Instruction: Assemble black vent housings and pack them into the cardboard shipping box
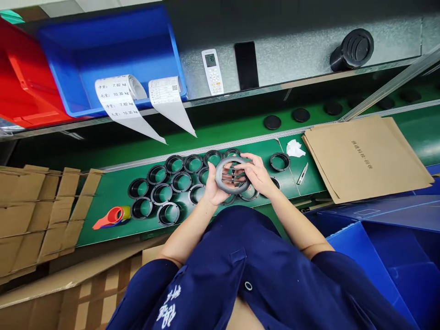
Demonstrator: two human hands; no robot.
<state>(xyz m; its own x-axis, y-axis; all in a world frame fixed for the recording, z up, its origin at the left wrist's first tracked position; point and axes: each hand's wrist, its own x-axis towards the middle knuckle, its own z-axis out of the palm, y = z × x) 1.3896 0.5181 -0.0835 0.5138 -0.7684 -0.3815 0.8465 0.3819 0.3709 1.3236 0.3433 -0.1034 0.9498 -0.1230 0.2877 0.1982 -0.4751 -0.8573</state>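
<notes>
A round dark-grey ring with slats across its opening (223,184) is held up between both hands, over the green bench (113,190). My left hand (213,185) grips its left rim, thumb at the front and fingers passing behind. On the right side, my right hand (258,174) has its fingers on the ring's upper right rim and slats. Several black open rings (161,194) stand in rows on the bench beneath and left of the hands. Another black ring (280,162) lies to the right, near a utility knife (302,174) and a crumpled white tissue (294,148).
Cardboard sheets (364,156) lie at the right and cardboard dividers (41,206) at the left. Orange tape (115,215) sits on the bench's left. The shelf above holds a blue bin (113,50), label rolls, a remote (212,72), a phone (246,65) and a black cylinder (352,49).
</notes>
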